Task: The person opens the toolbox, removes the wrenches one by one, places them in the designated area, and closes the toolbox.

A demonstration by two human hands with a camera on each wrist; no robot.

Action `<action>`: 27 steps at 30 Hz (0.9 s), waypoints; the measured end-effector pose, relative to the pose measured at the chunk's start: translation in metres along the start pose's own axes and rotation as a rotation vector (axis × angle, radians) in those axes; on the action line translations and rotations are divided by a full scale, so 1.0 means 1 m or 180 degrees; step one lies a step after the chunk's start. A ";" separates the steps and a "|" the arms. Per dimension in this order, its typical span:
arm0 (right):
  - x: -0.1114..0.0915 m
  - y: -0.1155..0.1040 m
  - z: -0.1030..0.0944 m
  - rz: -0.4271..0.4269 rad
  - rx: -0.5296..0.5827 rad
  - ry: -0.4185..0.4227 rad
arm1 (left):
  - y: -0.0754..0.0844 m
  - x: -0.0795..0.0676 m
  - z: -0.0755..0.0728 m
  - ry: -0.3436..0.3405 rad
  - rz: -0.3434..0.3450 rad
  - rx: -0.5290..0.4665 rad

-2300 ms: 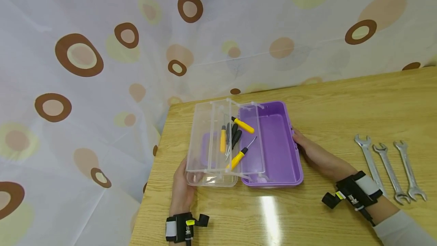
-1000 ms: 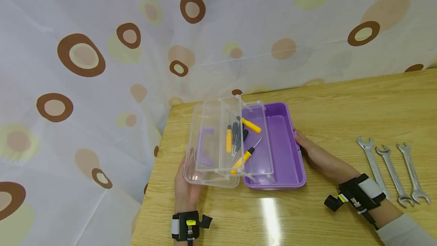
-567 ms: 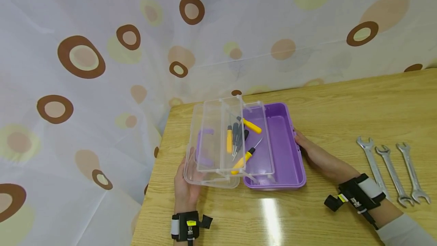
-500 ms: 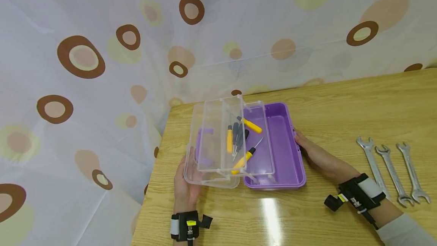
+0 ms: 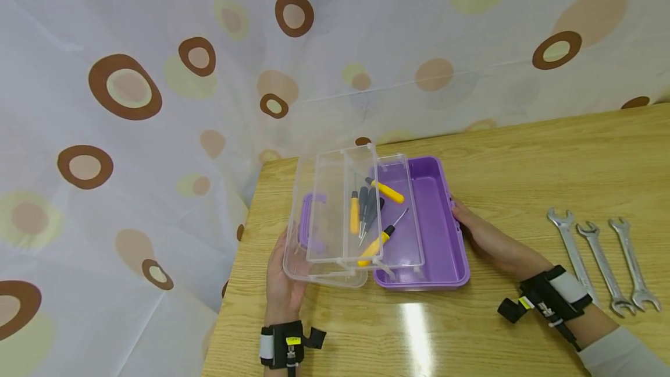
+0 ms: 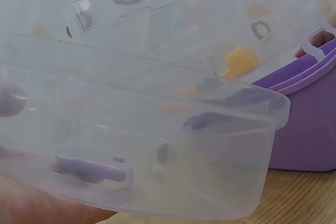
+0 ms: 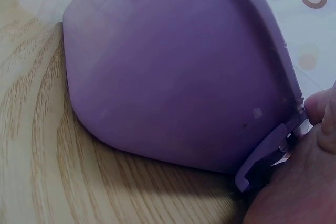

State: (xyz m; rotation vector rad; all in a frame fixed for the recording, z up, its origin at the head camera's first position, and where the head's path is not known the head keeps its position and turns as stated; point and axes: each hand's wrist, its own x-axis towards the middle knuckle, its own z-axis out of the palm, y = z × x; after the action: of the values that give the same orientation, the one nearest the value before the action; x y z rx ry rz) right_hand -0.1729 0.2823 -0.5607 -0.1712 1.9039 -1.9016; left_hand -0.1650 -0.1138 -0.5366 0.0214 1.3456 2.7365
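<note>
A purple toolbox stands with its clear lid swung to the left and its clear fold-out trays spread between. Several yellow- and black-handled screwdrivers lie in the trays. My left hand lies along the outer left side of the lid and partly beneath it, some fingers hidden behind the clear plastic. Under the lid's left part, the left wrist view shows this hand near the purple handle. My right hand grips the toolbox's right wall, by the latch in the right wrist view.
Three open-ended wrenches lie on the wooden table to the right, beyond the right forearm. A patterned curtain hangs behind and to the left of the table.
The clear trays have shifted to the right over the purple toolbox, the screwdrivers moving with them. The left hand stays at the lid; the right hand keeps its hold. The wrenches lie unmoved.
</note>
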 end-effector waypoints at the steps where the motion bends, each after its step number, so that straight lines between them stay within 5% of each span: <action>1: 0.000 0.000 0.000 0.0010 0.0000 0.0001 | 0.000 0.000 0.000 -0.0019 0.0001 0.0009; 27: -0.001 -0.001 -0.001 0.0019 0.0055 0.0007 | 0.010 0.000 0.015 -0.0128 0.0080 0.0203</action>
State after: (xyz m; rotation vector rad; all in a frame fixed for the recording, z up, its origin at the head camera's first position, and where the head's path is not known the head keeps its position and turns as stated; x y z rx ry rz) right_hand -0.1720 0.2835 -0.5598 -0.1581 1.8869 -1.9144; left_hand -0.1650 -0.1081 -0.5201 0.0980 1.4309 2.6973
